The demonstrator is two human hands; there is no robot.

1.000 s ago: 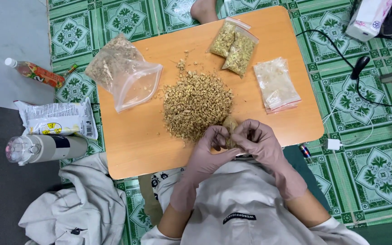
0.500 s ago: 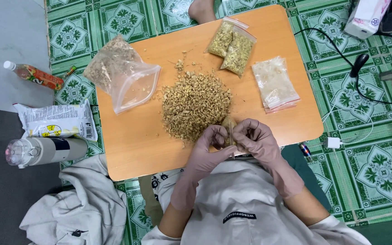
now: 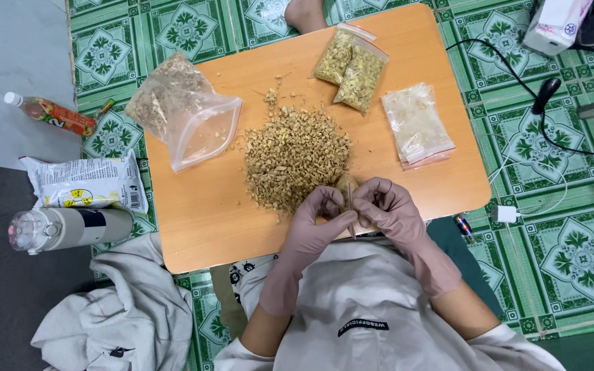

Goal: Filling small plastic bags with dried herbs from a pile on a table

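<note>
Between the gloved left hand (image 3: 319, 221) and right hand (image 3: 388, 209), a small filled zip bag (image 3: 347, 189) sits pinched by the fingers (image 3: 336, 200) of both. Just beyond the fingertips lies the heap of tan dried bits (image 3: 295, 158) on the bench (image 3: 201, 213).

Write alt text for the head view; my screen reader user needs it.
Two gloved hands, left hand and right hand, pinch a small bag beside a pile of beige bits on an orange table; filled bags lie beyond.
</note>
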